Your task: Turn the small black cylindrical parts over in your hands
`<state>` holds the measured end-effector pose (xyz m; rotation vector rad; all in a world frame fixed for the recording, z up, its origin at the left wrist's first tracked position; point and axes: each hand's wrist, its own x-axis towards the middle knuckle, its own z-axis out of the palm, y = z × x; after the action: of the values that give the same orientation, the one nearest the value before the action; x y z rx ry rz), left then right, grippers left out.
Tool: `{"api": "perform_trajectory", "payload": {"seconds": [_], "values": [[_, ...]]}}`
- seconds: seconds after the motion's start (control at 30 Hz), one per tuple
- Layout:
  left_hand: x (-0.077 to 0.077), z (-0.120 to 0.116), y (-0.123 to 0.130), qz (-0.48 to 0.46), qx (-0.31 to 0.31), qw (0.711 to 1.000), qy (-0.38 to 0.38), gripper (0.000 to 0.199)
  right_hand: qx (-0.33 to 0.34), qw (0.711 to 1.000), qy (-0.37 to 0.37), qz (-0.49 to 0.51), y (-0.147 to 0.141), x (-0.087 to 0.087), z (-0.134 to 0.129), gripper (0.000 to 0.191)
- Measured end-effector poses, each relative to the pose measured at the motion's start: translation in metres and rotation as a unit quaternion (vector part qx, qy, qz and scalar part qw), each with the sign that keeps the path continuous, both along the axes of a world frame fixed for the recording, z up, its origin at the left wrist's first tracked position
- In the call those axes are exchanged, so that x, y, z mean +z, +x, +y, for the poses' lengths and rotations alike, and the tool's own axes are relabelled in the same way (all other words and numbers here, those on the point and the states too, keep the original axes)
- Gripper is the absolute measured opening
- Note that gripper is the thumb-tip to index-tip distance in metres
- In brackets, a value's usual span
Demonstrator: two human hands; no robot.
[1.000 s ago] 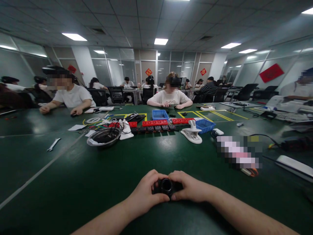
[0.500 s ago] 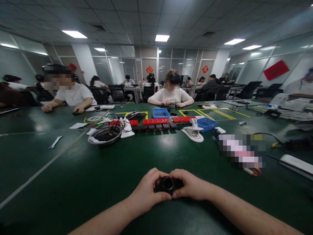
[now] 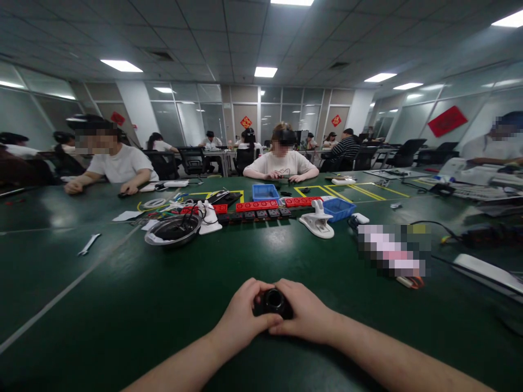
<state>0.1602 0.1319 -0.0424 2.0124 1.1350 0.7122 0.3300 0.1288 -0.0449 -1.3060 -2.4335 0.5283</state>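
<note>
A small black part with a round hollow opening (image 3: 274,299) lies between my two hands, low over the green table. From its left side my left hand (image 3: 245,310) grips it, fingers curled over the far edge and thumb along the near edge. On the other side my right hand (image 3: 304,310) is wrapped round it, with its thumb close to the left thumb. Much of the black part is hidden under the fingers, and its exact kind cannot be made out.
Beyond my hands stand a metal bowl (image 3: 174,231) with dark contents, a white clip base (image 3: 316,223), red socket strips (image 3: 257,206) and blue bins (image 3: 339,208). A wrench (image 3: 89,244) lies left, a white power strip (image 3: 486,272) right. A co-worker (image 3: 281,160) sits opposite.
My right hand has closed further round the black part, covering more of its right side. The whole view has shifted slightly, with the scene a little to the left.
</note>
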Motion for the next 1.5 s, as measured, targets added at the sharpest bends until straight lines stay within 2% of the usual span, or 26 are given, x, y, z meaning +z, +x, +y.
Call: {"api": "perform_trajectory", "payload": {"seconds": [0.1,0.2,0.47,0.8,1.03,1.23,1.37,1.5], "values": [[0.002,0.001,-0.005,0.003,-0.061,0.998,-0.017,0.038,0.073,0.996,-0.042,0.025,0.01,0.004,0.003,0.047],[0.003,0.002,-0.008,0.008,-0.085,0.996,-0.029,0.039,0.103,0.991,-0.079,0.032,0.017,0.005,0.008,0.035],[0.003,0.004,-0.008,0.002,-0.088,0.995,-0.049,0.04,0.133,0.984,-0.106,0.051,0.018,0.007,0.013,0.033],[0.001,0.005,-0.007,0.009,-0.082,0.995,-0.06,0.041,0.138,0.983,-0.108,0.051,0.018,0.01,0.013,0.031],[0.004,0.003,-0.006,-0.007,-0.066,0.996,-0.059,0.039,0.112,0.985,-0.116,0.059,0.016,0.004,0.015,0.029],[0.0,0.001,-0.003,-0.01,-0.043,0.998,-0.051,0.04,0.058,0.988,-0.131,0.052,0.015,0.001,0.013,0.031],[-0.003,-0.001,0.0,-0.003,0.004,0.999,-0.037,0.039,-0.002,0.999,-0.048,-0.014,0.004,-0.001,0.006,0.036],[-0.008,-0.003,0.004,-0.006,0.07,0.998,0.002,0.034,-0.067,0.994,0.032,-0.083,-0.007,-0.006,0.002,0.033]]}}
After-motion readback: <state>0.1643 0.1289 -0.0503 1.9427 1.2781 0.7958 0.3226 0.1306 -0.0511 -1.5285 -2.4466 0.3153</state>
